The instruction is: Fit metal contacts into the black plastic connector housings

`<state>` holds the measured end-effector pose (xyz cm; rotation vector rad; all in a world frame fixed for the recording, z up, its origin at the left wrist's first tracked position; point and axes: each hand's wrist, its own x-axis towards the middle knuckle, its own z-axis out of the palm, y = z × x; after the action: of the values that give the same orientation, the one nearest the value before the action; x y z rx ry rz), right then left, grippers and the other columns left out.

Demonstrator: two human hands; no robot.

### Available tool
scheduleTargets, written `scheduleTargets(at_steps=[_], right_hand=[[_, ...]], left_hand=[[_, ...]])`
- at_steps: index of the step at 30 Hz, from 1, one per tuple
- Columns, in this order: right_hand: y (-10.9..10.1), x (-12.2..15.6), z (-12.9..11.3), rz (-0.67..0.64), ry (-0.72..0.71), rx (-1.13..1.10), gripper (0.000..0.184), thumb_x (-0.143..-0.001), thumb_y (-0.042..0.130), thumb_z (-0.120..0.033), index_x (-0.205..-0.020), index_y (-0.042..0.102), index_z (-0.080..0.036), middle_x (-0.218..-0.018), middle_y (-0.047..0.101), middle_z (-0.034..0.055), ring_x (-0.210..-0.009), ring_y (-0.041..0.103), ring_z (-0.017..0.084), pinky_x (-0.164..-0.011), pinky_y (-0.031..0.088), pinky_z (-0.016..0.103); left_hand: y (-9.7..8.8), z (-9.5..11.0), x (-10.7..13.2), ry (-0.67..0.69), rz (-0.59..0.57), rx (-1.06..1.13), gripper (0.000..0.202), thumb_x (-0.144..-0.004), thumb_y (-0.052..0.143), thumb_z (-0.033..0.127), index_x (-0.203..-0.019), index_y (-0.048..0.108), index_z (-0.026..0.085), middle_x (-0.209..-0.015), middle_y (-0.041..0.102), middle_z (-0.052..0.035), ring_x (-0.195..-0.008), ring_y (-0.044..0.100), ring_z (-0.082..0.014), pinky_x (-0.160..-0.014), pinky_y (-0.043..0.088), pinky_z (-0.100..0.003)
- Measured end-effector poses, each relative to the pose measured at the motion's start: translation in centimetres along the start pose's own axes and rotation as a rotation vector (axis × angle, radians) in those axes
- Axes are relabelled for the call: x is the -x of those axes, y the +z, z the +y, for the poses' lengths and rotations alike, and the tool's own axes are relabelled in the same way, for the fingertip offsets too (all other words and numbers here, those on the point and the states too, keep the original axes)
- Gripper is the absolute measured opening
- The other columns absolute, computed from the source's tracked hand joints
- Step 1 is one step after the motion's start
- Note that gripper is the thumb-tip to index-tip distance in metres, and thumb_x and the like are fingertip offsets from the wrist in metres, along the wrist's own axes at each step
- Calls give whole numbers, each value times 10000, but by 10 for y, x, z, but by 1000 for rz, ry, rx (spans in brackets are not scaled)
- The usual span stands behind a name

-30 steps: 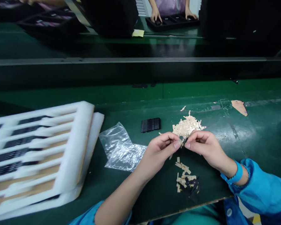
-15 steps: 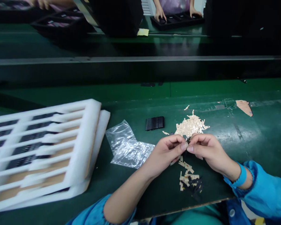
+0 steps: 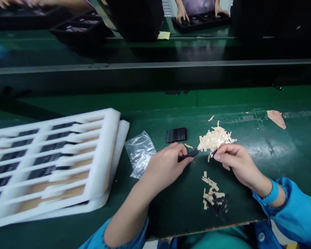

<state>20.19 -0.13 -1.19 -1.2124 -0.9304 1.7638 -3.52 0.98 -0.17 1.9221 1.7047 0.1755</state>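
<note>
My left hand (image 3: 171, 159) grips a narrow, flat black part (image 3: 188, 154) between thumb and fingers, its tip pointing right. A short gap away, my right hand (image 3: 233, 156) pinches a small dark piece with a shiny spot (image 3: 213, 153). Just beyond the fingers lies a heap of small beige cut strips (image 3: 215, 137). Nearer the table edge is a smaller scatter of beige strips (image 3: 209, 197) mixed with black scraps (image 3: 221, 204). A row of black slotted parts (image 3: 176, 135) sits left of the heap. Beside my left forearm lies a clear plastic bag (image 3: 140, 152).
White foam trays (image 3: 112, 138) holding black parts are stacked at left. A torn tan scrap (image 3: 276, 119) lies at far right. Across the dark ledge, a co-worker's hands (image 3: 182, 14) rest on a black tray (image 3: 200, 22). Another person's hands show at top left.
My hands have moved apart from where they met; the black part now shows in my left hand and the small piece in my right. The view has shifted slightly left.
</note>
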Motion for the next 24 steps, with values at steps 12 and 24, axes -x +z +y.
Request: scheduleTargets(at_steps=[12,24], right_hand=[[3,5,9,-77,17,2,152,-737,898,-307,-712,791,-201,-646,682,-7,-532,520,98,-499,398,226],[8,9,5,-86,-43,-54,127,-741,879,-263,-697,773,-208,-656,686,-18,-543,531,95,-536,438,230]], left_hand=[[20,32,12,84,-180,1057,281,-1025,580,482,-1128,548,223,-670,479,84,-529,434,-104,-527,362,-234],[40,41,16,90,-109,1127,276,-1031,621,458,-1203,574,247,-790,542,49,-609,464,-97,-537,383,-202]])
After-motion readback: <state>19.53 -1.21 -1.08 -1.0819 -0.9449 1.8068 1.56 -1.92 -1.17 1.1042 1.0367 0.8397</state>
